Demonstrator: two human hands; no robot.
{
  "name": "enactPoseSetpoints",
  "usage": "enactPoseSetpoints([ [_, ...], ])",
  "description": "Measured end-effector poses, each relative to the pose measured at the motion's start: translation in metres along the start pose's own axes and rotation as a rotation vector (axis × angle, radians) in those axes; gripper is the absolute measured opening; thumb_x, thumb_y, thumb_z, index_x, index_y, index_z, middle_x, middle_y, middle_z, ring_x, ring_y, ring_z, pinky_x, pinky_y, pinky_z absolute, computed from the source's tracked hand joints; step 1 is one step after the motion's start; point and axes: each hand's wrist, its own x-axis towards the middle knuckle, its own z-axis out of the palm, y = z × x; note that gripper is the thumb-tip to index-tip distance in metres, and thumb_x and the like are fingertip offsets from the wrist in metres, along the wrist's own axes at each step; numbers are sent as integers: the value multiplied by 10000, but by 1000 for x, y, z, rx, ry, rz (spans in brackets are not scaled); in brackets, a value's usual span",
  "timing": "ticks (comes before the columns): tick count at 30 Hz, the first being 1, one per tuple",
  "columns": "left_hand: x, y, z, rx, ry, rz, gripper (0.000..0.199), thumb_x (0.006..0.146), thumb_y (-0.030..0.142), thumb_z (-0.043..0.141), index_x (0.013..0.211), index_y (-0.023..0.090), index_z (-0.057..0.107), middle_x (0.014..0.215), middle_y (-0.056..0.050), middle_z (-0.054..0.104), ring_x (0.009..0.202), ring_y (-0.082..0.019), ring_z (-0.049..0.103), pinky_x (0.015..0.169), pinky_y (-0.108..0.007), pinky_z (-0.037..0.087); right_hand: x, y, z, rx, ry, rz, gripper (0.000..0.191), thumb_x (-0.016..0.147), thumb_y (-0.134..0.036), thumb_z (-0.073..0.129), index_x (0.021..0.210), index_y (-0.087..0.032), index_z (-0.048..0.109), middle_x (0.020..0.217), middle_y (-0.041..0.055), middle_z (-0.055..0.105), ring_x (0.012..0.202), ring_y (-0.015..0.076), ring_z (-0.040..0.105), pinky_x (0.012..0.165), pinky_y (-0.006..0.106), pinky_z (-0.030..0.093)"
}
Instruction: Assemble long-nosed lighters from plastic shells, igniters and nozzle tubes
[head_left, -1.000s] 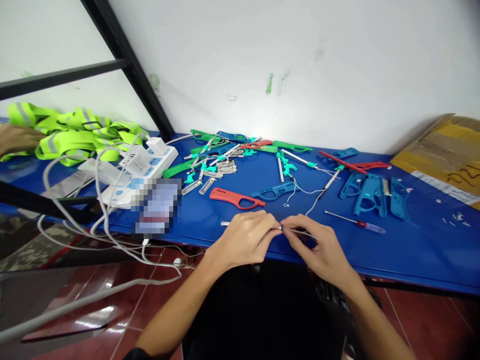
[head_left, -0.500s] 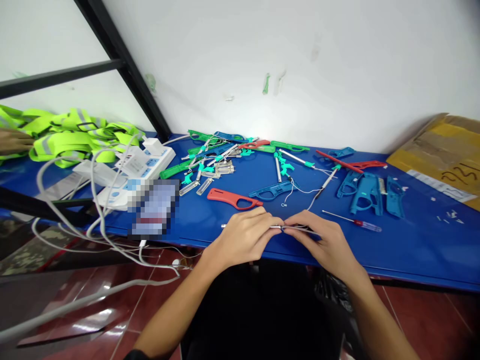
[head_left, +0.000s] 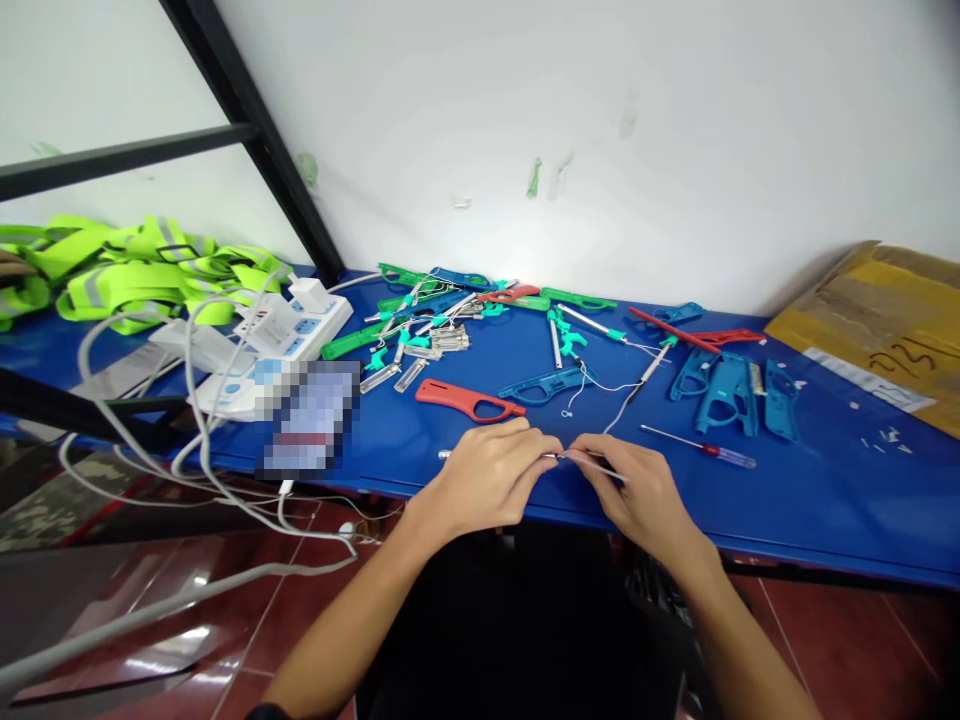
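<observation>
Metal tube (head_left: 445,455), one, pinched in the left hand (head_left: 495,472) over the surface's (head_left: 750,520) near edge; pale wire (head_left: 600,466), one, gripped by the right hand (head_left: 646,492), slanting more steeply than a moment ago, suggesting, I'd judge, fine adjustment where the fingertips nearly meet.

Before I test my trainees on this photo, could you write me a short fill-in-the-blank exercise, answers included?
1. A thin metal tube sticks out from the ____ hand.
2. The right hand pinches a pale strand, and the screwdriver lies to the ____ of that hand.
3. The table under the power strip is coloured ____.

Missing words: left; right; blue.
</observation>
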Motion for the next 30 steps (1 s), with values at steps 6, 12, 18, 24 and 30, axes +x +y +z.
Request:
enactPoseSetpoints([
  [6,-1,-1,1,2,29,-27,164,1131,216,530,1163,189,689,1041,-41,808,906,-200,750,790,-338,590,2,-1,1,47,-51,-19,186,1108,-253,619,1291,-237,650,1091,65,819,906,187,795,828,303,624],
  [12,-3,-2,3,-46,19,-79,115,1119,239,563,1114,201,672,1020,-41,800,918,-202,779,797,-327,601,2,-1,1,-35,37,-132,220,1093,-196,622,1292,-228,709,1086,79,833,921,192,805,839,316,651],
  [18,-4,-5,6,-78,22,-118,45,1097,248,602,1113,211,623,1035,-40,805,935,-213,802,826,-340,622,-2,3,1,-120,58,-186,248,1092,-124,571,1227,-220,756,1082,78,841,904,171,805,815,287,644],
  [24,-3,-4,6,-21,10,-69,39,1088,224,625,1121,204,619,1066,-40,796,948,-214,791,815,-329,610,2,2,0,48,-3,-103,184,1103,-172,591,1136,-227,763,1015,55,834,863,164,793,785,276,636],
  [30,-2,-6,-1,94,-19,13,177,1127,203,541,1262,189,656,1125,-45,806,971,-224,750,828,-344,588,2,3,-2,128,-124,39,205,1106,-308,631,1283,-254,721,1160,73,816,1023,213,792,915,368,654],
])
